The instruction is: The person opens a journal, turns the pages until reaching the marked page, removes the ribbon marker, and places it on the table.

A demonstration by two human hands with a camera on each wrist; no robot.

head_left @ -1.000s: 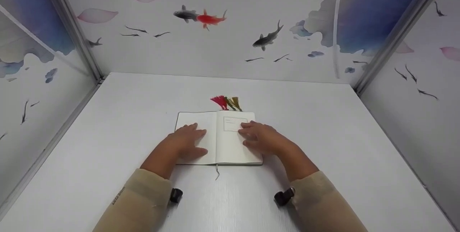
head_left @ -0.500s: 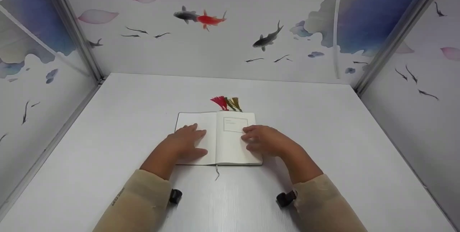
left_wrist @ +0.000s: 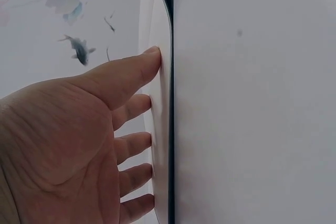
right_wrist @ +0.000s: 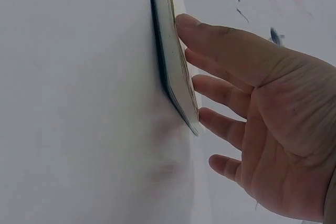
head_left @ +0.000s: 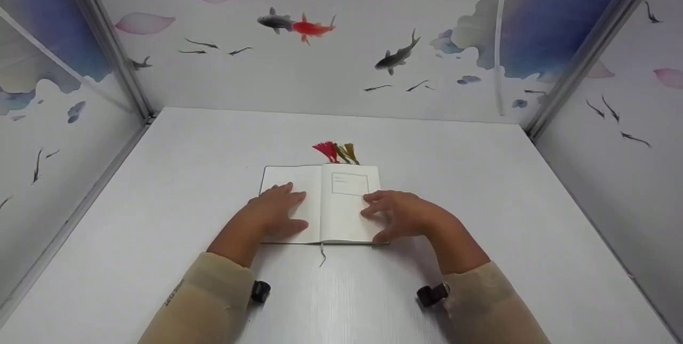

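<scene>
Cream-paged notebook (head_left: 333, 216) lies open on white table (head_left: 341, 301) | fold (head_left: 322, 205) runs front to back | left hand (head_left: 274, 212) spread on left page (head_left: 299, 176) | right hand (head_left: 403, 213), fingers loosely parted, touches right page (head_left: 347, 221) near its outer edge | neither grips

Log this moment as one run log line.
notebook: open on table; left grip: touching left page; right grip: touching right page; tassels: beyond far edge; ribbon: past near edge
</scene>
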